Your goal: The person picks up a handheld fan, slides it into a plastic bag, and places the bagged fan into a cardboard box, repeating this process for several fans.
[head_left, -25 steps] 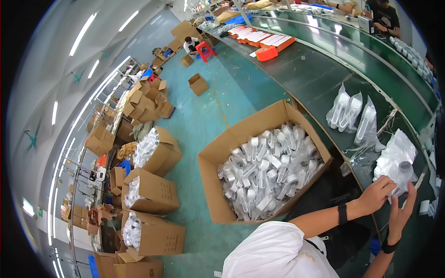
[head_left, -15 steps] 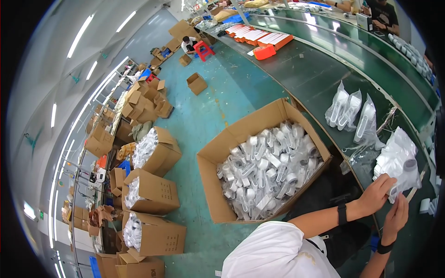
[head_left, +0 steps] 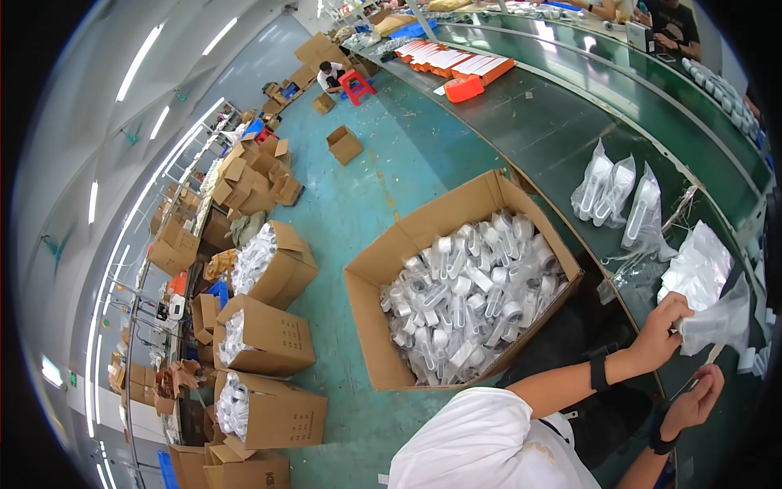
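My left hand (head_left: 661, 332) is closed on the end of a clear plastic bag (head_left: 718, 319) with a whitish piece inside, above the dark green bench at the right. Below and to its right, my right hand (head_left: 694, 398) has its fingers curled in, apart from the bag. A thin edge shows by its fingertips; what it holds, if anything, I cannot make out. Just beyond my left hand lies a stack of flat clear bags (head_left: 702, 265). Farther along the bench are bagged white handled parts (head_left: 599, 186) and another bagged part (head_left: 645, 208).
A large open carton (head_left: 379, 326) full of bagged white parts stands left of the bench. Several filled cartons (head_left: 273, 338) line the floor farther left. Orange-and-white boxes (head_left: 485, 69) lie on the far bench. A person (head_left: 330, 76) crouches by a red stool (head_left: 356, 85).
The bag in my left hand now spreads out to the right, off the stack of flat bags. My right hand has come away from it, down toward me.
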A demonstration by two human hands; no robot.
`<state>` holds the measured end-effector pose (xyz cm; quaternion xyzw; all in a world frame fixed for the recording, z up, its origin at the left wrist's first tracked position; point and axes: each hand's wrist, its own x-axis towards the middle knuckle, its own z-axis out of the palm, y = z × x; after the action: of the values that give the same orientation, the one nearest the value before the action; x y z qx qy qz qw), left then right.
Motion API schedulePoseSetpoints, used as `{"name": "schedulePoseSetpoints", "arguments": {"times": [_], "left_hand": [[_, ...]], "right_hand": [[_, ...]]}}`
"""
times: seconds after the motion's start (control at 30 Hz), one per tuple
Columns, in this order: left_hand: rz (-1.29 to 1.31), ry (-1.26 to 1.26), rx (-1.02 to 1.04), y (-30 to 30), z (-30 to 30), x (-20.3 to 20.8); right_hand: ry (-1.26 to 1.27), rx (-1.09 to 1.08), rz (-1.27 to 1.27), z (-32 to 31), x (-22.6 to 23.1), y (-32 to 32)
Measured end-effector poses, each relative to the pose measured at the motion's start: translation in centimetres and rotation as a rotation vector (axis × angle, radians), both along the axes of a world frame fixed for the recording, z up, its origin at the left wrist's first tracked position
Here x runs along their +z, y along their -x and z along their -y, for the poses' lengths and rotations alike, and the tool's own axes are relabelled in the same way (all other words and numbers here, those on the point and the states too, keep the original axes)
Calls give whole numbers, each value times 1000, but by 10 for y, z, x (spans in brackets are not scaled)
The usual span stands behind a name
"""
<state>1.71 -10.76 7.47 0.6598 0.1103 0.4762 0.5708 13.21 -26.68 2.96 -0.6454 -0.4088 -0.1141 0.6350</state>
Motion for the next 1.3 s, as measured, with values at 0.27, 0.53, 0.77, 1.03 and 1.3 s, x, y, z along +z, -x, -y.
{"name": "schedulePoseSetpoints", "arguments": {"times": [0.27, 0.53, 0.77, 1.03, 1.3], "left_hand": [[121, 524, -504, 1, 10, -20], [110, 587, -629, 8, 11, 0], [72, 328, -436, 7, 6, -9], [50, 29, -95, 17, 2, -3], [-230, 347, -526, 37, -14, -7]], "right_hand": [[-332, 529, -1022, -48, 35, 35], [-342, 212, -921, -19, 13, 2], [-188, 110, -723, -11, 9, 1], [-255, 95, -899, -18, 32, 20], [-259, 91, -820, -3, 30, 15]]}}
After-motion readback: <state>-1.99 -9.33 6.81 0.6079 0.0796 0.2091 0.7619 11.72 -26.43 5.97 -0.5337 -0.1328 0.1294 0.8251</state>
